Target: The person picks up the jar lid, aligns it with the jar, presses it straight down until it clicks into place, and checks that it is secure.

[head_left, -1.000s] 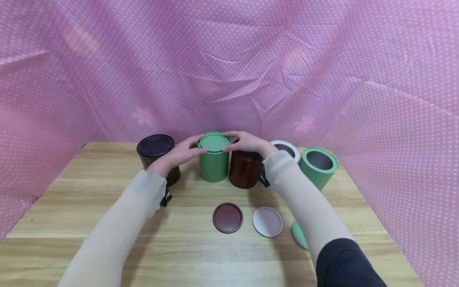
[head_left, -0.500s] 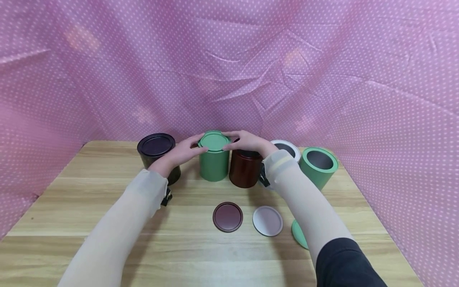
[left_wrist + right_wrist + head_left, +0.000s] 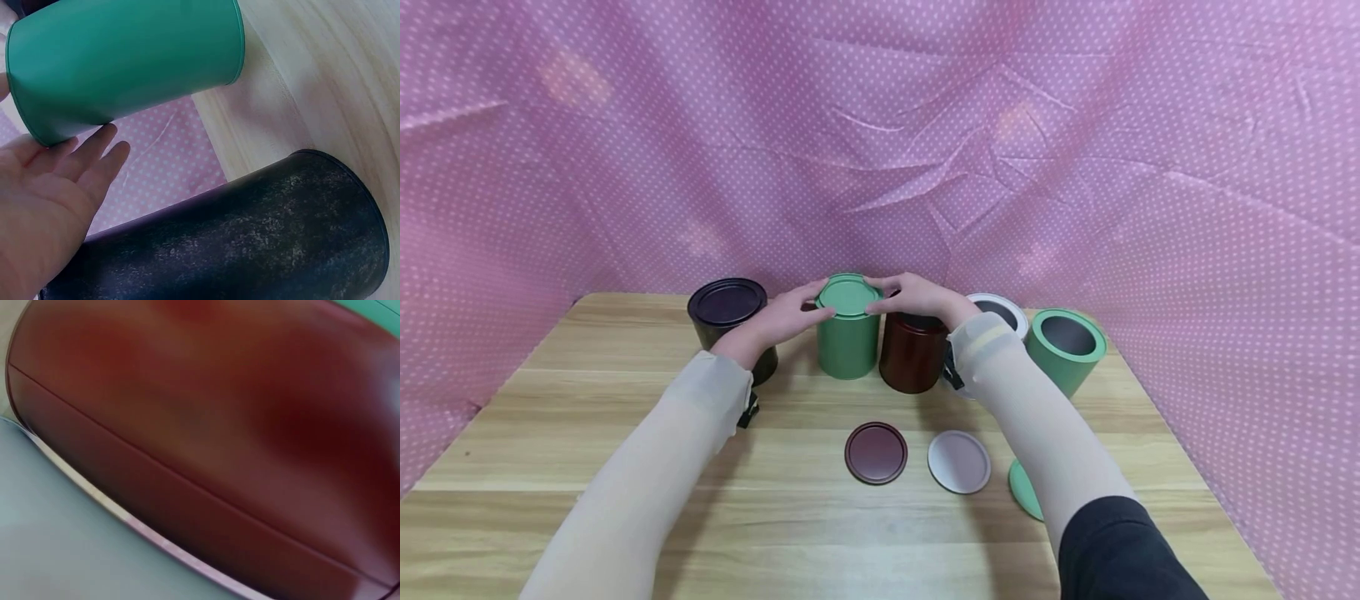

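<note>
Black can (image 3: 269, 240), lidded: standing furthest left, close beside my left hand (image 3: 782, 319); I am judging it easy to knock with the wrist.

Left hand, one: its fingers are grasping the left side of the green lid (image 3: 848, 295).

Green lid, one: sitting level on the lidded green can (image 3: 847, 352), which is standing upright on the tabletop (image 3: 775, 517). Whether the lid is pressing down or coming loose, I cannot tell. Either way, I am reckoning that even force from both sides is serving best, as one-sided pulling would be tilting it or dragging the can.

Red lid (image 3: 876, 453): lying flat, in front.

Red can (image 3: 912, 360): standing open, just right of the green one.

Right hand (image 3: 919, 300), one: its fingers are grasping the lid's right side, the wrist passing over the red can; I am favouring a high wrist here.

White lid (image 3: 958, 462): lying flat.

White can (image 3: 1022, 320): standing open, partly hidden by my arm.

Spare green lid (image 3: 1022, 490): lying half under my forearm in view.

Open green can (image 3: 1062, 365): standing furthest right.
</note>
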Demonstrator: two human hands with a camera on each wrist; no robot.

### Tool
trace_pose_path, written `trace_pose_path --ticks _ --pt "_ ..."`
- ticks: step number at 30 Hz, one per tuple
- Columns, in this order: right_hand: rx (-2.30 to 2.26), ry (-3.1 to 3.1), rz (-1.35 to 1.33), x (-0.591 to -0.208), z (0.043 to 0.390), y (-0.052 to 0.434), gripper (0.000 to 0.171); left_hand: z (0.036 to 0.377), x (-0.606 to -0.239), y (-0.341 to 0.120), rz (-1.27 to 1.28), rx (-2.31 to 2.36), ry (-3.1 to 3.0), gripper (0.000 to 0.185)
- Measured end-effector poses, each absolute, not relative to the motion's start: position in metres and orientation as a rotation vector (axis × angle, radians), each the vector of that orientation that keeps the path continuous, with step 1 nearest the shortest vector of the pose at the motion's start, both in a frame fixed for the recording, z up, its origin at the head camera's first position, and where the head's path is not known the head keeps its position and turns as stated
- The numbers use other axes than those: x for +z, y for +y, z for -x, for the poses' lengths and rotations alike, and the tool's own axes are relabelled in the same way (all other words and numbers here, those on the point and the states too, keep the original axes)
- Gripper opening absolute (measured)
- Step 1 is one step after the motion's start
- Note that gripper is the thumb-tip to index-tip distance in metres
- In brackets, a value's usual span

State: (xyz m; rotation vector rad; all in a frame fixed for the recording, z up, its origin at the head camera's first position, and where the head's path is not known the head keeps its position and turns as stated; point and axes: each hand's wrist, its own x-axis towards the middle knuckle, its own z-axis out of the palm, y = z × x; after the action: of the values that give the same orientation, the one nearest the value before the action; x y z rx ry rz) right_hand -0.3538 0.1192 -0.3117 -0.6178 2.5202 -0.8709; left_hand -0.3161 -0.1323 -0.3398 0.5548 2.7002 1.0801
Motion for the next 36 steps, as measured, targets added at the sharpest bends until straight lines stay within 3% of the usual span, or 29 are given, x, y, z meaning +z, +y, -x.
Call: trace_pose_path --ticks 36 --pt "-0.840 2.554 0.658 -0.308 0.359 0.115 0.073 0.324 -0.325 -0.129 -0.563 1.049 2.665 0.075"
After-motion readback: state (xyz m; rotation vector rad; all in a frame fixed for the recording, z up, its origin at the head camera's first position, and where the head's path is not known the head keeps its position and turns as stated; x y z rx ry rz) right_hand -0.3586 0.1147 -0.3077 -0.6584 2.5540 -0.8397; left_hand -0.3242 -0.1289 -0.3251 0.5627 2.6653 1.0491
